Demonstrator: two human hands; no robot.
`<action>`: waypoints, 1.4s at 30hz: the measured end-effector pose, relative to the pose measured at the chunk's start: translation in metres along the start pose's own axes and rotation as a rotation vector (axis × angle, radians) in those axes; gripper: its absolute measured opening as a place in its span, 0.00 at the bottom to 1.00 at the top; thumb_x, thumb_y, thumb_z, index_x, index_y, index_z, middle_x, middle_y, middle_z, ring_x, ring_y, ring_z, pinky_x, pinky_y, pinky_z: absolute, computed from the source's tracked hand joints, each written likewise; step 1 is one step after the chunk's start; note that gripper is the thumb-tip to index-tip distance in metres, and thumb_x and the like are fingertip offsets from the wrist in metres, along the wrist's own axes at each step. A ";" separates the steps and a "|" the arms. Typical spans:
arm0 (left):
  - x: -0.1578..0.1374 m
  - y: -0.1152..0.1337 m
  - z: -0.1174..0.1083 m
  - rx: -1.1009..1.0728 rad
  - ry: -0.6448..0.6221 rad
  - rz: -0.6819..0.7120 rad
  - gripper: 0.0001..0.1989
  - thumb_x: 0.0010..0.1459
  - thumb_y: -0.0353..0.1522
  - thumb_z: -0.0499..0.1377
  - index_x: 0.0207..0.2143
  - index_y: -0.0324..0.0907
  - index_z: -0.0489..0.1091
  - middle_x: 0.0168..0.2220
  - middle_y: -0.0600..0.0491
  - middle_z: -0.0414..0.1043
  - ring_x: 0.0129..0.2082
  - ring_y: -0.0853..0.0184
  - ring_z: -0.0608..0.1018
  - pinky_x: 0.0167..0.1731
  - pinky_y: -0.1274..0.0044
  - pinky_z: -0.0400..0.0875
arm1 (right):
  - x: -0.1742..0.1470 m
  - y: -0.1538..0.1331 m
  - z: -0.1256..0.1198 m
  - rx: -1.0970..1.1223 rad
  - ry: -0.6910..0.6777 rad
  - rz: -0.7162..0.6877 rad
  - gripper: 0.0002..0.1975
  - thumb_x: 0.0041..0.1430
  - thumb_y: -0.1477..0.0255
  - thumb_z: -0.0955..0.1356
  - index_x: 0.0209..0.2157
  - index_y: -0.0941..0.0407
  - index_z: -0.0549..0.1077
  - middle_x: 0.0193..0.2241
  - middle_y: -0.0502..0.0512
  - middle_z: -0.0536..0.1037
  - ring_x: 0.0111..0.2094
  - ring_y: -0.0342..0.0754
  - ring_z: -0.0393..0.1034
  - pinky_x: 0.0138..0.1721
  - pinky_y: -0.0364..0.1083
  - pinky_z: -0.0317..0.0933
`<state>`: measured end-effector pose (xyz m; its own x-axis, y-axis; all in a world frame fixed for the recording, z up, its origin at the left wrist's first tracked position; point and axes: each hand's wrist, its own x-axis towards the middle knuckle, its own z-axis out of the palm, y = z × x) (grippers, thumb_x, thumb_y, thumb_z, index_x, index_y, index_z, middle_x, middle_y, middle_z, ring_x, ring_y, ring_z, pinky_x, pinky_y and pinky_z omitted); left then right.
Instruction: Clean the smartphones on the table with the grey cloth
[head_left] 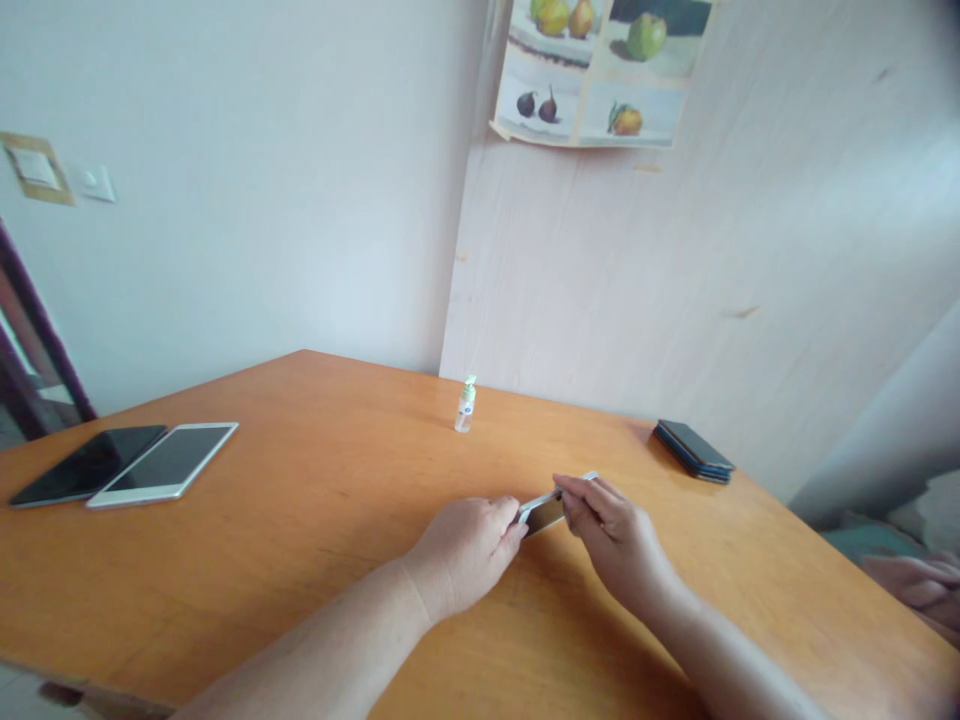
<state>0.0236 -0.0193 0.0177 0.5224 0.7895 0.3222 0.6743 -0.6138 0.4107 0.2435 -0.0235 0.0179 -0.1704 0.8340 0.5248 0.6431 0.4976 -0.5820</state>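
Observation:
Above the wooden table (337, 560), a white-edged smartphone (545, 514) is held at a tilt between my two hands. My left hand (469, 550) grips its left end, with thumb and fingers closed on it. Fingers bent, my right hand (611, 530) pinches the upper edge near the right end. The phone's far corner shows past the right fingertips; much of its face is hidden by the hands and the angle. Beyond the hands stands a small clear pump bottle (464, 408) with a pale green top.
To the left lie a dark tablet (86, 465) and a white tablet (169, 462), side by side. A stack of several dark phones (694, 450) sits near the right edge. Behind the table rises a wall with a fruit-painting poster (600, 75). Rumpled fabric (922, 580) lies beyond the right edge.

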 end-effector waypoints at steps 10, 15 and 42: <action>-0.001 0.002 -0.002 -0.014 -0.015 -0.013 0.12 0.67 0.36 0.48 0.31 0.44 0.62 0.28 0.55 0.72 0.27 0.68 0.73 0.26 0.78 0.58 | 0.006 0.015 -0.008 -0.022 0.071 0.128 0.15 0.65 0.62 0.63 0.45 0.55 0.75 0.29 0.54 0.75 0.31 0.48 0.70 0.34 0.45 0.64; 0.000 0.002 -0.001 0.010 -0.019 -0.030 0.12 0.67 0.36 0.47 0.30 0.44 0.63 0.27 0.55 0.71 0.26 0.68 0.73 0.26 0.78 0.58 | 0.010 0.033 -0.015 -0.032 0.138 0.197 0.16 0.65 0.61 0.63 0.45 0.56 0.75 0.28 0.53 0.74 0.29 0.47 0.69 0.31 0.45 0.63; -0.001 0.002 -0.001 -0.124 -0.001 0.024 0.11 0.68 0.34 0.46 0.39 0.44 0.67 0.37 0.52 0.76 0.36 0.65 0.77 0.34 0.77 0.65 | -0.010 -0.034 0.016 0.231 -0.190 -0.094 0.16 0.67 0.66 0.61 0.51 0.52 0.74 0.37 0.56 0.75 0.36 0.46 0.70 0.37 0.44 0.65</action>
<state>0.0237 -0.0212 0.0193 0.5384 0.7744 0.3324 0.5920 -0.6283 0.5048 0.2110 -0.0448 0.0224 -0.3716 0.8003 0.4705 0.4353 0.5979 -0.6731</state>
